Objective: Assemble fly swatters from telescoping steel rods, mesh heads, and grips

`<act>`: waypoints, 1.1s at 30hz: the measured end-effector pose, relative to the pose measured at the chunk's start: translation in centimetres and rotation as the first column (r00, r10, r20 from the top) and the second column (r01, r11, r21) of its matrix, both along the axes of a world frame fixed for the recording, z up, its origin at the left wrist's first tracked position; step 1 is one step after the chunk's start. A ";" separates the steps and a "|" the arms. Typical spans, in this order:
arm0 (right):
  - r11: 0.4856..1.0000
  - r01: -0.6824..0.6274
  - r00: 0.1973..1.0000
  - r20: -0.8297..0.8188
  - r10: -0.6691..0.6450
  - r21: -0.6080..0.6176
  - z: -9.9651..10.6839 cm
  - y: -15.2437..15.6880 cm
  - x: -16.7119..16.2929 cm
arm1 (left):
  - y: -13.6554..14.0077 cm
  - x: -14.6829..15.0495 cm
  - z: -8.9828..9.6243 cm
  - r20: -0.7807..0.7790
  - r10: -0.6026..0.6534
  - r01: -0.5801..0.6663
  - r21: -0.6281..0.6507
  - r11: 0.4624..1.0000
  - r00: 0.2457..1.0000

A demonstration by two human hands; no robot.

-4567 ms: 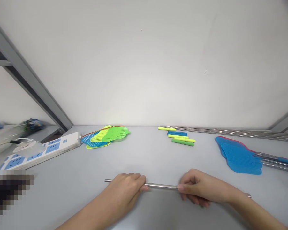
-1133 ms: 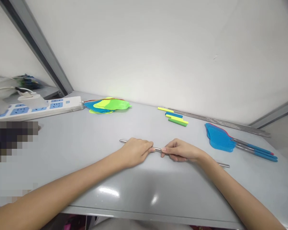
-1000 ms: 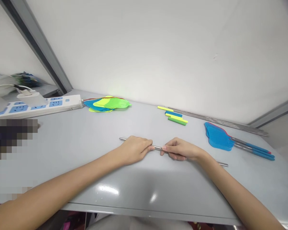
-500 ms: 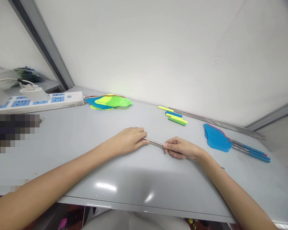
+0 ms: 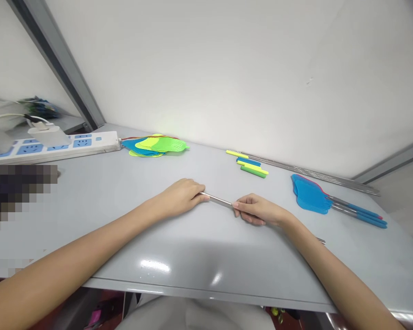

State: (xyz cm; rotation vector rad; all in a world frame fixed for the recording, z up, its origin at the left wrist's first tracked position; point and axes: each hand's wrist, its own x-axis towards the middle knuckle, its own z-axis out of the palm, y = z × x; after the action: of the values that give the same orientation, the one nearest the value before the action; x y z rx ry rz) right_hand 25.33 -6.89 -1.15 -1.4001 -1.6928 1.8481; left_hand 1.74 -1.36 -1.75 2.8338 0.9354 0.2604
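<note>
A thin metal rod (image 5: 220, 200) lies low over the grey tabletop between my two hands. My left hand (image 5: 184, 197) is closed around its left end, palm down, hiding that end. My right hand (image 5: 256, 210) pinches the rod farther along between thumb and fingers. A metal tip (image 5: 321, 240) shows beyond my right forearm; whether it belongs to the same rod is hidden by the arm. Farther back lie several coloured handle tubes (image 5: 252, 172) in yellow, blue and green. To the right rest blue fly swatters (image 5: 311, 195) with metal shafts and blue handles.
Several long metal rods (image 5: 316, 174) run along the wall. Loose green, yellow and blue swatter heads (image 5: 168, 144) are stacked at the back left. Beside them sits a white power strip (image 5: 105, 141) with a plugged adapter (image 5: 48, 134). The table edge (image 5: 192, 293) is near my lap.
My left hand has shifted slightly left, with its fingers drawn closer together on the rod. My right hand keeps its pinch almost in place.
</note>
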 end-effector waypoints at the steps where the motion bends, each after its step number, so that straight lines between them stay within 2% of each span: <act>1: 1.000 -0.001 1.000 -0.004 0.001 0.004 0.0 0.0 0.0 | 0.0 0.0 0.0 0.002 0.001 -0.001 0.007 1.000 1.000; 13: 1.000 -0.014 0.998 -0.053 0.015 0.009 -0.3 0.1 0.2 | -0.4 0.2 0.5 -0.028 0.013 -0.012 0.030 0.999 1.000; 21: 0.997 -0.035 0.999 0.018 0.034 0.072 -0.3 -0.1 0.3 | -0.3 0.1 0.7 -0.096 -0.040 0.046 0.057 0.997 0.995; 29: 0.987 -0.045 0.989 0.148 0.021 0.157 0.1 -1.0 0.3 | -2.2 0.3 -0.2 -0.214 -0.018 0.047 0.132 0.990 0.977; 33: 0.996 -0.031 0.992 0.124 0.020 0.089 0.2 -1.2 0.4 | -2.9 0.7 -0.4 -0.219 -0.009 0.037 0.120 0.992 0.976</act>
State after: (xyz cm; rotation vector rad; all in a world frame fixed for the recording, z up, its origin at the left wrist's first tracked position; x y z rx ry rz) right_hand 25.70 -8.12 -0.94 -1.4888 -1.8375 1.7066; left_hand 2.40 -4.27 -2.17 3.0330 0.9563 0.0025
